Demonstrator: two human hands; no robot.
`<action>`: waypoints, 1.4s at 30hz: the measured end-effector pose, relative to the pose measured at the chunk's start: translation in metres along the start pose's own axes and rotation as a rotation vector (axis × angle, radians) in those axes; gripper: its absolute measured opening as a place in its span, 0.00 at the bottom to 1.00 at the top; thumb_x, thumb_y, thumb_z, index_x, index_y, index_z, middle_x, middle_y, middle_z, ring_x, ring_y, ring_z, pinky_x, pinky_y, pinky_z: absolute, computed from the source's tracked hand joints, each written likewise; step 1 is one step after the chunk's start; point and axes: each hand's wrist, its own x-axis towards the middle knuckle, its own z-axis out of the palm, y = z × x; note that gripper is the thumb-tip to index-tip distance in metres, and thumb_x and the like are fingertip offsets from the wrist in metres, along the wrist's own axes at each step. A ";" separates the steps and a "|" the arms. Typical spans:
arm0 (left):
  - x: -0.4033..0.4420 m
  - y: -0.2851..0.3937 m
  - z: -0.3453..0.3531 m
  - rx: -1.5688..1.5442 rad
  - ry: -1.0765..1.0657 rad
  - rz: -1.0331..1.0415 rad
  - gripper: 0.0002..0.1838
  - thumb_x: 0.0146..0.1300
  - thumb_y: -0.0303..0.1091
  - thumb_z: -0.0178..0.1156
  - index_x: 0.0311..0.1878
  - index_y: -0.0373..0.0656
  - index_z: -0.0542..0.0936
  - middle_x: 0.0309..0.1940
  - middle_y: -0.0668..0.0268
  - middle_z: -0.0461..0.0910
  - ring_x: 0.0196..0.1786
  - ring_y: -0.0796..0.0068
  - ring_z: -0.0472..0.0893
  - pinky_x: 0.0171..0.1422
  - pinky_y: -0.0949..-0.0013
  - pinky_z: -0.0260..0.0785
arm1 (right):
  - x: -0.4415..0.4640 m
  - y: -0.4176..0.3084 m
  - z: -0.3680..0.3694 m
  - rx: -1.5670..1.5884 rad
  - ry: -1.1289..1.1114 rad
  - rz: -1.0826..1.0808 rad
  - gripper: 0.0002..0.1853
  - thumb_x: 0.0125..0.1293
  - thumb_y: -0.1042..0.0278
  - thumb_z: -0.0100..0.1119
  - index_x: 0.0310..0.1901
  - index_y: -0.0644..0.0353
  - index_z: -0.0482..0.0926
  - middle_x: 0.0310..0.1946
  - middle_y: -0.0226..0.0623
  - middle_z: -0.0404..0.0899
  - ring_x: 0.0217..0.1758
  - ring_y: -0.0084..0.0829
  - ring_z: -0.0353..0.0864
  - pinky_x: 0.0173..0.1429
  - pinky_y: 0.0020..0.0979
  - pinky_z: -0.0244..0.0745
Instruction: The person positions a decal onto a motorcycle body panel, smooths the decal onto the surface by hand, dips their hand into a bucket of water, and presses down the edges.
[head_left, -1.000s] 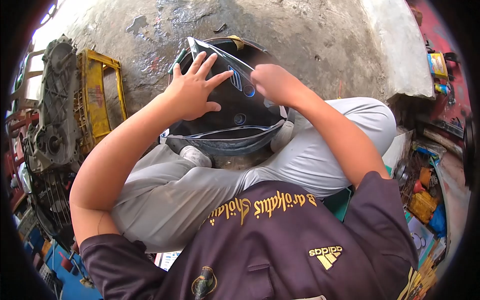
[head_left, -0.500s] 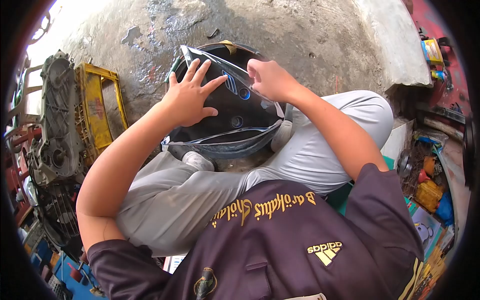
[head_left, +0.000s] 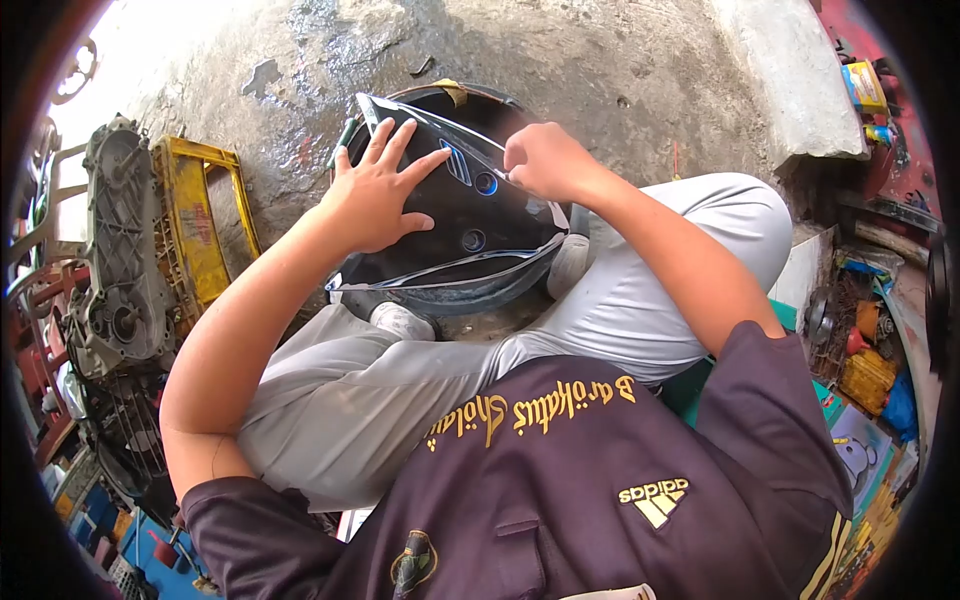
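A glossy black panel point(head_left: 420, 262) with blue-edged slots and round holes lies over a round dark tub point(head_left: 480, 298) between my legs. Spread flat on the panel's left part is my left hand point(head_left: 380, 190), fingers apart and pressing on its surface. At the panel's upper right edge, my right hand point(head_left: 545, 160) is closed with the fingers curled. Whatever it pinches there is too small or hidden to make out. A yellowish scrap point(head_left: 453, 92) sits on the tub's far rim.
On the left stand a grey metal engine casing point(head_left: 125, 240) and a yellow crate point(head_left: 200, 220). A concrete ledge point(head_left: 790, 90) is at the upper right. Assorted parts and a yellow container point(head_left: 866, 382) lie at the right, and a small hooked piece point(head_left: 422, 67) on the floor.
My right hand moved down along the panel's edge, then slightly back up and right. My left hand keeps its spread pose on the panel. The view has shifted slightly.
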 end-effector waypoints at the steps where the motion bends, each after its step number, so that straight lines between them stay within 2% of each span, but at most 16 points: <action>1: 0.000 0.000 0.000 -0.002 0.007 0.004 0.49 0.67 0.56 0.72 0.87 0.72 0.58 0.90 0.53 0.45 0.91 0.45 0.42 0.82 0.17 0.48 | -0.003 -0.001 -0.002 0.003 -0.003 0.025 0.10 0.59 0.71 0.68 0.42 0.62 0.91 0.37 0.54 0.89 0.45 0.50 0.90 0.52 0.44 0.82; 5: 0.000 -0.001 -0.001 -0.007 0.008 0.008 0.49 0.67 0.57 0.72 0.87 0.72 0.58 0.90 0.53 0.45 0.91 0.45 0.42 0.82 0.17 0.48 | -0.014 -0.005 -0.001 0.017 0.013 0.022 0.08 0.61 0.73 0.68 0.41 0.63 0.91 0.40 0.52 0.90 0.45 0.51 0.91 0.51 0.45 0.84; 8: 0.001 -0.001 0.001 -0.011 0.009 0.009 0.49 0.67 0.57 0.73 0.87 0.71 0.58 0.90 0.53 0.45 0.91 0.45 0.42 0.82 0.17 0.48 | -0.017 0.005 0.005 0.036 0.045 -0.002 0.08 0.63 0.70 0.69 0.41 0.64 0.89 0.38 0.52 0.90 0.44 0.50 0.91 0.49 0.46 0.83; 11: 0.001 -0.001 0.001 -0.004 0.000 0.001 0.49 0.67 0.57 0.73 0.87 0.71 0.58 0.90 0.53 0.44 0.91 0.46 0.42 0.82 0.17 0.48 | -0.017 0.010 0.008 0.080 0.129 0.020 0.10 0.63 0.69 0.72 0.42 0.64 0.85 0.35 0.49 0.88 0.40 0.46 0.90 0.46 0.45 0.82; 13: 0.003 -0.003 0.006 0.009 0.019 0.009 0.49 0.66 0.58 0.73 0.87 0.73 0.58 0.90 0.53 0.45 0.91 0.45 0.43 0.81 0.17 0.50 | -0.016 0.012 0.006 0.180 0.085 0.103 0.14 0.65 0.62 0.73 0.44 0.62 0.81 0.31 0.45 0.86 0.38 0.41 0.87 0.48 0.41 0.81; 16: 0.003 -0.004 0.008 0.020 0.036 0.014 0.49 0.66 0.59 0.73 0.86 0.75 0.58 0.90 0.54 0.45 0.91 0.45 0.44 0.80 0.17 0.52 | -0.014 0.011 0.004 0.205 0.055 0.143 0.15 0.64 0.62 0.74 0.45 0.61 0.81 0.33 0.42 0.86 0.39 0.37 0.87 0.47 0.41 0.80; 20: 0.003 -0.004 0.008 0.009 0.047 0.017 0.50 0.65 0.59 0.73 0.87 0.75 0.58 0.90 0.53 0.45 0.91 0.44 0.44 0.80 0.17 0.52 | -0.012 0.013 0.007 0.202 0.078 0.129 0.17 0.64 0.62 0.75 0.47 0.61 0.80 0.34 0.43 0.87 0.39 0.38 0.87 0.48 0.41 0.81; 23: 0.002 -0.005 0.009 0.006 0.051 0.024 0.50 0.65 0.59 0.73 0.87 0.75 0.58 0.90 0.53 0.45 0.91 0.44 0.44 0.80 0.16 0.52 | -0.011 0.016 0.009 0.238 0.025 0.165 0.19 0.63 0.61 0.75 0.50 0.60 0.79 0.36 0.43 0.87 0.41 0.38 0.87 0.49 0.41 0.81; 28: 0.003 -0.005 0.008 0.011 0.044 0.020 0.49 0.66 0.59 0.72 0.87 0.75 0.58 0.90 0.53 0.45 0.91 0.44 0.44 0.80 0.16 0.52 | -0.016 0.020 0.008 0.154 0.071 0.135 0.22 0.63 0.61 0.75 0.54 0.56 0.77 0.40 0.43 0.84 0.46 0.40 0.86 0.52 0.43 0.80; 34: 0.003 -0.004 0.008 0.025 0.039 0.015 0.49 0.66 0.59 0.72 0.87 0.75 0.58 0.90 0.54 0.45 0.91 0.44 0.44 0.80 0.16 0.52 | -0.015 0.015 0.009 0.204 0.018 0.159 0.22 0.63 0.60 0.75 0.54 0.57 0.77 0.38 0.42 0.82 0.44 0.41 0.84 0.52 0.44 0.79; 37: 0.004 -0.005 0.007 0.025 0.033 0.011 0.49 0.66 0.59 0.72 0.87 0.75 0.58 0.90 0.54 0.45 0.91 0.45 0.43 0.80 0.16 0.51 | -0.018 0.017 0.013 0.201 0.091 0.131 0.21 0.64 0.60 0.74 0.54 0.57 0.77 0.37 0.41 0.82 0.43 0.40 0.83 0.51 0.43 0.78; 42: 0.003 -0.002 0.006 0.023 0.018 0.008 0.49 0.67 0.60 0.71 0.87 0.75 0.57 0.90 0.54 0.44 0.91 0.45 0.43 0.80 0.17 0.51 | -0.016 0.017 0.013 0.209 0.069 0.165 0.22 0.65 0.59 0.74 0.55 0.57 0.77 0.36 0.41 0.82 0.41 0.39 0.84 0.49 0.43 0.78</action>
